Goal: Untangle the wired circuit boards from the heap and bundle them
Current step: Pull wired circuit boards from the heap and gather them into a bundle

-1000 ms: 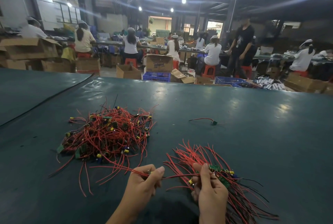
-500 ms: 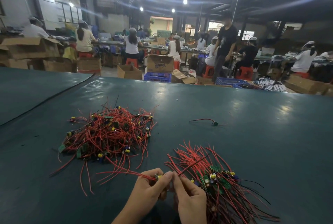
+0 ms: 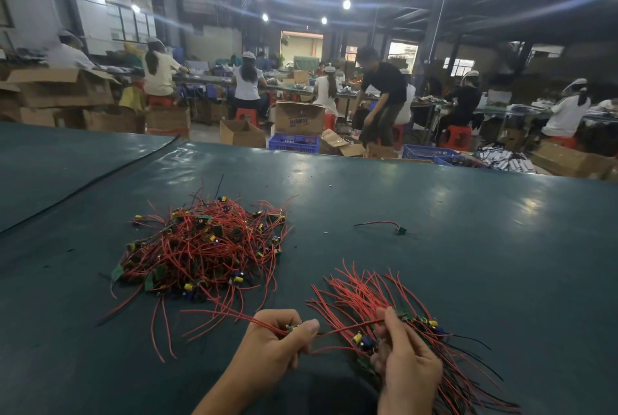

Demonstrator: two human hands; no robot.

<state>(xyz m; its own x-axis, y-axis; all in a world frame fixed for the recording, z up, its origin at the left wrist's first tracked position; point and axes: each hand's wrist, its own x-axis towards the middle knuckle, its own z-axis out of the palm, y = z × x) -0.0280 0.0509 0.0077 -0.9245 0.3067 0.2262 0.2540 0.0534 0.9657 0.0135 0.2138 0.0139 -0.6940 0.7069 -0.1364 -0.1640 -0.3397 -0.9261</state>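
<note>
On the dark green table mat [image 3: 468, 264], a tangled heap of red-wired circuit boards [image 3: 207, 247] is piled mid-left. One small board [image 3: 292, 327] is pinched by the left hand [image 3: 277, 344], and the red-wire bundle [image 3: 361, 294] is gripped by the right hand [image 3: 408, 368].

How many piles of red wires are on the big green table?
2. The tangled heap of red-wired circuit boards lies on the left; the straightened bundle of red wires is gripped by the right hand. One single red-wired board lies apart, farther back.
</note>
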